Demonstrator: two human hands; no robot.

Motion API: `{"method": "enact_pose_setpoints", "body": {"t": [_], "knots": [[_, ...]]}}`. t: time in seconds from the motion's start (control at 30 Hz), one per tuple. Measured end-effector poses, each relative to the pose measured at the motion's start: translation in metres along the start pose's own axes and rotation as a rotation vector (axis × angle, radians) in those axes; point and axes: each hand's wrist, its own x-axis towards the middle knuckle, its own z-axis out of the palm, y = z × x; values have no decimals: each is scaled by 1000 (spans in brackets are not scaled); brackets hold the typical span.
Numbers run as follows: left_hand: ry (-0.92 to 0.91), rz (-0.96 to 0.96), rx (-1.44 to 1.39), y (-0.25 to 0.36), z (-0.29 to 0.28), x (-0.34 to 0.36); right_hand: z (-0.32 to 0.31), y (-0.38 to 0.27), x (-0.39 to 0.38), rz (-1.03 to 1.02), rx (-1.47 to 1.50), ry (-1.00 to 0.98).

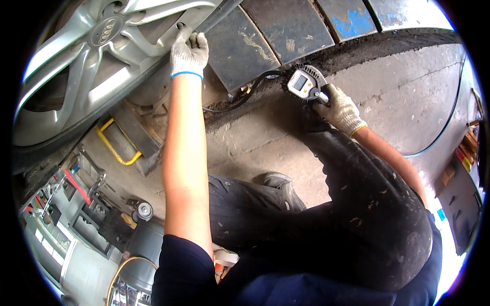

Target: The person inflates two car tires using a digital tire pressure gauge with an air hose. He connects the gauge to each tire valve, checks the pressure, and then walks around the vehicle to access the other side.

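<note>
My left hand, in a pale knit glove with a blue cuff, reaches up to the silver spoked wheel rim at the upper left, fingers curled at its edge beside a small dark opening; whatever they pinch is hidden. Right of centre, my right hand, gloved with a yellow cuff, grips the metal handle of a handheld digital tyre gauge with a small screen and orange buttons. The gauge is held just above my bent right knee. A dark hose runs leftward from behind the gauge along the floor.
Dark metal plates line the upper middle. A yellow tubular handle stands below the wheel. Equipment and a metal cylinder fill the lower left. A thin hose curves across the concrete toward a dark cabinet at right.
</note>
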Motion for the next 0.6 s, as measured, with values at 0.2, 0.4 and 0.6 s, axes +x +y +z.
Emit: {"method": "enact_pose_setpoints", "body": {"t": [0.2,0.4,0.6], "knots": [[23,-146,-67,-10,14,-19,1,2,1,42,-20,-13],[-106,-77,-83,8,-27,25,-3,-6,-2,19,-17,-16],[-298,-166,-144,0,-8,-2,-3,-4,0,38,-8,-20]]}}
